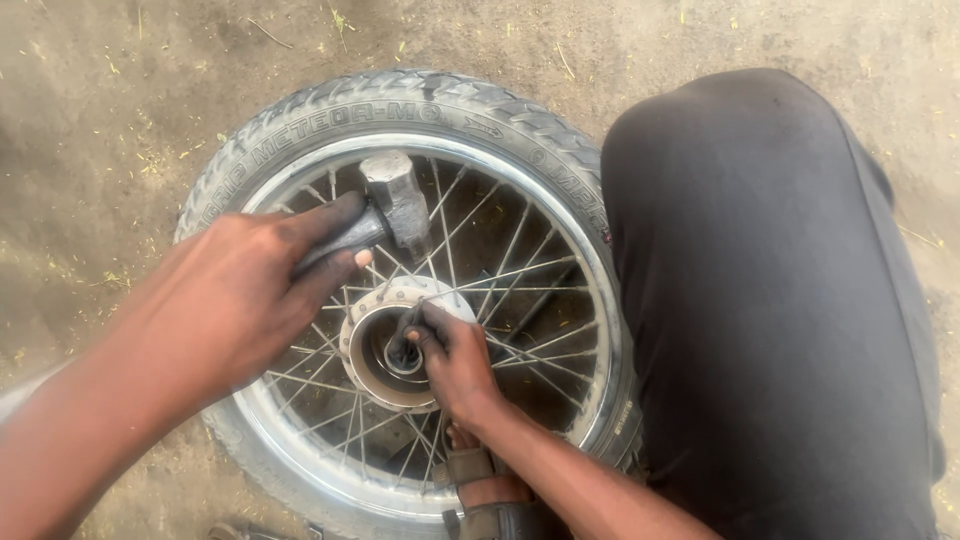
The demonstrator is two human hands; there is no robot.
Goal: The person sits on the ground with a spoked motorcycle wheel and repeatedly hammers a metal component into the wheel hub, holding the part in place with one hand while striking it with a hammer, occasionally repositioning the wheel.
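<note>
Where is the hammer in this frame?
In the head view, the hammer is gripped in the left hand, upper centre, its head above the wheel hub, where the right hand rests.

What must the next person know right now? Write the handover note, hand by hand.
Left hand: gripping a hammer, raised above the hub.
Right hand: fingers in the hub's centre, holding a small dark part there; which part is unclear.
Spoked wheel lies flat on the dirt ground, tyre on, by the person's knee.
Done: part positioned. Left: probably the hammer blows.
</note>
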